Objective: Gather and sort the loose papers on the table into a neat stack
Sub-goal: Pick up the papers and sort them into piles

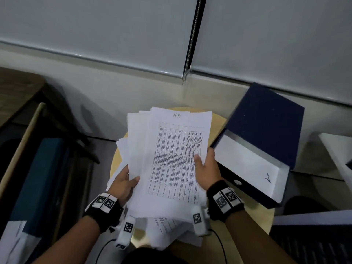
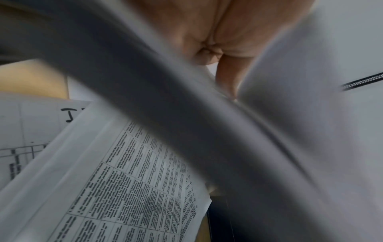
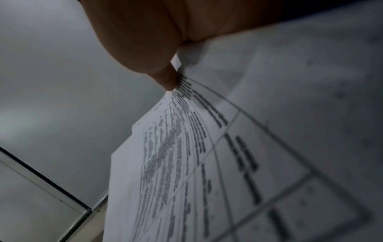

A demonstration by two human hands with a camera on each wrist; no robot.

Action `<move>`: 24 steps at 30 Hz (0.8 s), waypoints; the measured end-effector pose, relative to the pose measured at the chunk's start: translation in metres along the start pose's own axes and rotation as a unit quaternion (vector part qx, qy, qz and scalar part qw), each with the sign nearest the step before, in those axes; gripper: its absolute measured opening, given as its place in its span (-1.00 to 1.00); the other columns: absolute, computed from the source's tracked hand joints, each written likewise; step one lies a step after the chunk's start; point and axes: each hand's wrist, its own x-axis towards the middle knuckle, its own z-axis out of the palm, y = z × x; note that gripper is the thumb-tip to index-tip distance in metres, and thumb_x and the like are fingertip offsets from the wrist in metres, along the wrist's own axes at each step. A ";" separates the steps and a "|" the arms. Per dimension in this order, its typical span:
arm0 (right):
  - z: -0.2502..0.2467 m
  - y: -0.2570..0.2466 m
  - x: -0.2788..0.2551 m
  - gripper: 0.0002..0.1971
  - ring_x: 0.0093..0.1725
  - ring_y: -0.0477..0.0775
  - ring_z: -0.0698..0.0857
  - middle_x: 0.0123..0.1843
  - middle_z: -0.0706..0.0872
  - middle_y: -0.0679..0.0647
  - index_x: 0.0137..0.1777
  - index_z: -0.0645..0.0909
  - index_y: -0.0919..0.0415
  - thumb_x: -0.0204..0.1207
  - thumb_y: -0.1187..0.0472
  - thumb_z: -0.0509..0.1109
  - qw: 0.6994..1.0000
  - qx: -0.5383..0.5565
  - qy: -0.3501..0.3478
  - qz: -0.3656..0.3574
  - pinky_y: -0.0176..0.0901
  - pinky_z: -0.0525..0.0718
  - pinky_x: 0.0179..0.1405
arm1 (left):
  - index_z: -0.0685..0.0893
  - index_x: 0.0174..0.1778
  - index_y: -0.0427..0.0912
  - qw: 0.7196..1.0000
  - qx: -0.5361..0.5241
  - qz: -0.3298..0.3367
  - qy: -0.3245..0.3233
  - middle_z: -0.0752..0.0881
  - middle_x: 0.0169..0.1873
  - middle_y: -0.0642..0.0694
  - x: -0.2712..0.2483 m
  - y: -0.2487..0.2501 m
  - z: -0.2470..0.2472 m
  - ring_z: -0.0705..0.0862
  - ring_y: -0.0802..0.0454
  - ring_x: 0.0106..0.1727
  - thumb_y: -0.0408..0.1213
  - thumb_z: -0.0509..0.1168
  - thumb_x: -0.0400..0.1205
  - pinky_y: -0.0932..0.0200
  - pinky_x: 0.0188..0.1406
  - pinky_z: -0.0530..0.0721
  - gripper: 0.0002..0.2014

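I hold a fanned bundle of white printed papers (image 1: 171,159) above a small round wooden table (image 1: 253,216); the top sheet carries a dense table and the handwritten letters "HR". My left hand (image 1: 125,181) grips the bundle's left edge, thumb on top. My right hand (image 1: 205,168) pinches the right edge, thumb pressed on the print. More loose sheets (image 1: 167,229) lie on the table under the bundle. In the left wrist view printed sheets (image 2: 124,188) lie below my left hand (image 2: 223,49). The right wrist view shows my thumb (image 3: 165,78) on the top sheet (image 3: 186,155).
A thick dark blue binder (image 1: 262,141) with a white spine label lies tilted on the table's right side, close to my right hand. A dark wooden desk (image 1: 17,92) and a blue chair (image 1: 42,178) stand at the left. Window blinds (image 1: 114,31) fill the background.
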 end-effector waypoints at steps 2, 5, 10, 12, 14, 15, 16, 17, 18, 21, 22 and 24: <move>0.001 0.002 0.002 -0.46 0.41 0.08 0.58 0.49 0.58 0.06 0.62 0.12 0.15 0.72 0.16 0.23 1.000 0.016 -0.002 0.006 -0.15 0.46 0.33 | 0.60 0.31 -0.10 1.000 -0.020 0.002 -0.005 0.80 0.14 -0.15 -0.002 0.004 -0.001 0.79 -0.14 0.08 -0.52 0.38 0.50 -0.05 -0.03 0.78 -0.53; 0.001 0.005 0.008 -0.42 0.39 0.02 0.59 0.46 0.59 -0.02 0.62 0.17 0.09 0.68 0.18 0.32 0.999 0.028 -0.016 0.019 -0.07 0.51 0.40 | 0.58 0.35 -0.05 0.999 -0.036 -0.030 0.011 0.80 0.15 -0.11 0.003 0.004 -0.008 0.78 -0.15 0.07 -0.56 0.22 0.60 -0.08 0.02 0.76 -0.55; 0.012 0.008 0.011 -0.61 0.33 0.02 0.66 0.34 0.69 -0.10 0.45 0.50 0.03 0.64 0.15 0.39 0.998 -0.001 -0.051 0.025 0.11 0.58 0.44 | 0.46 0.49 0.05 0.997 0.044 -0.052 0.034 0.73 0.24 0.03 0.008 0.009 -0.012 0.70 -0.01 0.16 0.10 0.22 0.65 -0.09 0.24 0.57 -0.51; 0.017 0.007 0.009 -0.59 0.30 -0.01 0.64 0.33 0.67 -0.12 0.45 0.45 0.05 0.63 0.09 0.38 0.998 -0.008 -0.054 0.031 -0.01 0.58 0.37 | 0.46 0.42 0.02 0.988 0.149 -0.022 0.016 0.77 -0.01 0.04 0.003 0.015 -0.001 0.73 -0.02 -0.11 0.09 0.19 0.67 0.03 -0.08 0.61 -0.57; 0.021 0.006 0.008 -0.60 0.23 -0.06 0.59 0.28 0.63 -0.13 0.45 0.39 0.07 0.66 0.07 0.35 0.998 -0.017 -0.058 0.033 -0.14 0.51 0.26 | 0.43 0.33 -0.03 0.973 0.230 0.005 0.002 0.69 -0.18 0.01 -0.001 0.019 0.009 0.61 -0.03 -0.30 0.04 0.24 0.65 0.06 -0.15 0.56 -0.61; 0.024 0.007 0.007 -0.61 0.20 -0.07 0.58 0.25 0.62 -0.13 0.44 0.38 0.07 0.67 0.07 0.33 0.997 -0.019 -0.062 0.032 -0.15 0.51 0.22 | 0.42 0.28 -0.03 0.965 0.261 0.019 -0.001 0.68 -0.10 -0.01 -0.001 0.017 0.008 0.61 -0.06 -0.21 0.01 0.28 0.63 0.05 -0.07 0.56 -0.63; 0.026 0.009 0.007 -0.63 0.18 -0.05 0.60 0.23 0.64 -0.13 0.42 0.39 0.05 0.67 0.06 0.33 0.997 -0.019 -0.067 0.033 -0.13 0.53 0.19 | 0.40 0.26 -0.02 0.959 0.282 0.026 0.003 0.67 0.03 0.00 -0.001 0.015 0.006 0.64 -0.05 -0.04 -0.03 0.29 0.61 0.05 0.04 0.57 -0.64; 0.029 0.012 0.008 -0.66 0.16 -0.03 0.64 0.21 0.66 -0.13 0.38 0.40 0.05 0.66 0.04 0.33 0.997 -0.016 -0.072 0.034 -0.12 0.57 0.15 | 0.39 0.27 0.00 0.956 0.292 0.033 0.008 0.64 0.12 0.02 0.001 0.011 0.003 0.62 -0.04 0.11 -0.10 0.29 0.61 0.03 0.13 0.54 -0.65; 0.032 0.017 0.010 -0.69 0.14 -0.01 0.68 0.17 0.68 -0.11 0.33 0.42 0.05 0.66 0.03 0.34 0.996 -0.010 -0.077 0.037 -0.13 0.60 0.09 | 0.39 0.30 0.01 0.952 0.305 0.029 0.027 0.62 0.17 0.03 0.002 0.005 -0.003 0.60 -0.04 0.20 -0.18 0.28 0.63 0.02 0.19 0.52 -0.66; 0.040 0.041 0.015 -0.79 0.00 0.04 0.73 0.05 0.71 0.00 0.18 0.50 0.04 0.62 0.04 0.36 0.993 -0.019 -0.096 0.060 -0.07 0.70 -0.11 | 0.44 0.36 -0.01 0.945 0.304 0.017 0.121 0.67 0.19 -0.08 -0.001 -0.011 -0.023 0.63 -0.15 0.19 -0.31 0.27 0.63 -0.13 0.27 0.57 -0.62; 0.042 0.052 0.016 -0.84 -0.07 0.06 0.75 0.04 0.72 0.03 0.13 0.53 0.02 0.60 0.06 0.37 0.992 -0.021 -0.102 0.075 0.05 0.75 -0.09 | 0.46 0.34 -0.03 0.946 0.283 0.004 0.159 0.69 0.18 -0.15 -0.004 -0.015 -0.032 0.65 -0.19 0.18 -0.34 0.27 0.61 -0.21 0.26 0.60 -0.63; 0.044 0.074 0.015 -0.91 -0.18 0.06 0.76 0.02 0.75 0.07 0.06 0.60 0.02 0.58 0.14 0.35 0.988 -0.042 -0.114 0.098 0.10 0.77 -0.05 | 0.51 0.18 -0.03 0.942 0.255 -0.026 0.219 0.71 0.12 -0.28 -0.010 -0.023 -0.056 0.70 -0.26 0.09 -0.37 0.28 0.59 -0.34 0.18 0.65 -0.72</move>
